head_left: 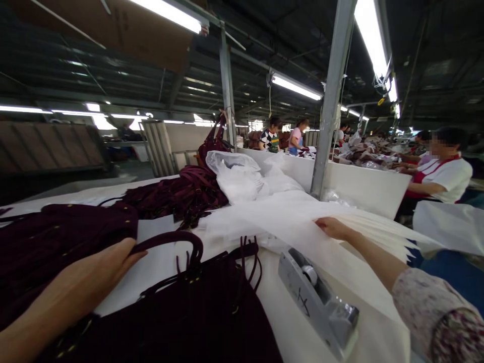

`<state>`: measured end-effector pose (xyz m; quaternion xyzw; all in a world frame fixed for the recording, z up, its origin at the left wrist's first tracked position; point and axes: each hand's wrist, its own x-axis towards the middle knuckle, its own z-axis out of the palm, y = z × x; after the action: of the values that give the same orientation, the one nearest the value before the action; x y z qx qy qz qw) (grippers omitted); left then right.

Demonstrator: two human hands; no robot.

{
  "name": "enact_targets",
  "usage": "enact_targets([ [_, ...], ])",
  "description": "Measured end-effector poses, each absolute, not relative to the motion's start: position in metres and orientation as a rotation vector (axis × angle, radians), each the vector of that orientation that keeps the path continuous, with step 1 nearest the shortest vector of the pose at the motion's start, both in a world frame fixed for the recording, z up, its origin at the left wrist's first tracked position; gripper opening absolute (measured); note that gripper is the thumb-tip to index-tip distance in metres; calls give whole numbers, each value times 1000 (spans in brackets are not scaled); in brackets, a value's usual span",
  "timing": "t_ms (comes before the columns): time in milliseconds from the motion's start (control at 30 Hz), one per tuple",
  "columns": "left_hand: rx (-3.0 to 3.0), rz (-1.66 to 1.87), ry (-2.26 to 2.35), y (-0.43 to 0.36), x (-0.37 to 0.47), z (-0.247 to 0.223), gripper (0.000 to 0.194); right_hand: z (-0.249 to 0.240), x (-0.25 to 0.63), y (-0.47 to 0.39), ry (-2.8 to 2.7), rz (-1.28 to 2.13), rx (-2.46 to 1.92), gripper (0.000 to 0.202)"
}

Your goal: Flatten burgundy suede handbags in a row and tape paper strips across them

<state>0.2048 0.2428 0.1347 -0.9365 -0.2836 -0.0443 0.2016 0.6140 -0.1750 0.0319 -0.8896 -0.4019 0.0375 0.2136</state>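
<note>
The left hand (102,269) reaches in from the near left, its fingers curled closed around the looped carrying handle (166,241) of a dark maroon fabric handbag (200,312) with small gold-coloured metal fittings. This handbag lies at the near centre of a white work table (269,277), thin cords hanging about its top edge.

The right hand (335,228), its arm in a pale patterned sleeve (423,302), extends from the right to a spread stack of thin white sheets (272,217). Its fingers are drawn close together and touch the sheets near the middle of the stack (whether they pinch one, I cannot tell). The sheets fan out in layered points towards the right.

Just on the near side of the right hand stands a grey tape dispenser (317,302) with a black mark on its side, to the right of the handbag. At the left lies a second dark maroon bag (79,227), and beyond it is a heap of dark wine-red straps (181,194). A clear plastic sack with white contents (242,174) sits at the far side, beside the heap. Farther right, past a low white partition (359,184), is a co-worker in a white top and red apron (449,176).
</note>
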Motion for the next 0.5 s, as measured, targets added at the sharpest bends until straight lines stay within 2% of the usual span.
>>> enact_targets([
  [133, -2599, -176, -716, 235, 207, 137, 36, 42, 606, -182, -1041, 154, -2595, 19],
  [267, -2626, -190, -717, 232, 212, 136, 34, 69, 564, -186, -1043, 12, -2573, 26],
  [333, -2656, -209, -754, 235, 217, 132, 33, 78, 531, -171, -1192, 187, -2290, 34],
  [433, -2670, -245, -745, 240, 224, 124, 32, 80, 493, -128, -1443, 700, -1717, 45],
  [500, -2682, -253, -714, 240, 226, 120, 32, 76, 490, -97, -1538, 781, -1687, 44],
])
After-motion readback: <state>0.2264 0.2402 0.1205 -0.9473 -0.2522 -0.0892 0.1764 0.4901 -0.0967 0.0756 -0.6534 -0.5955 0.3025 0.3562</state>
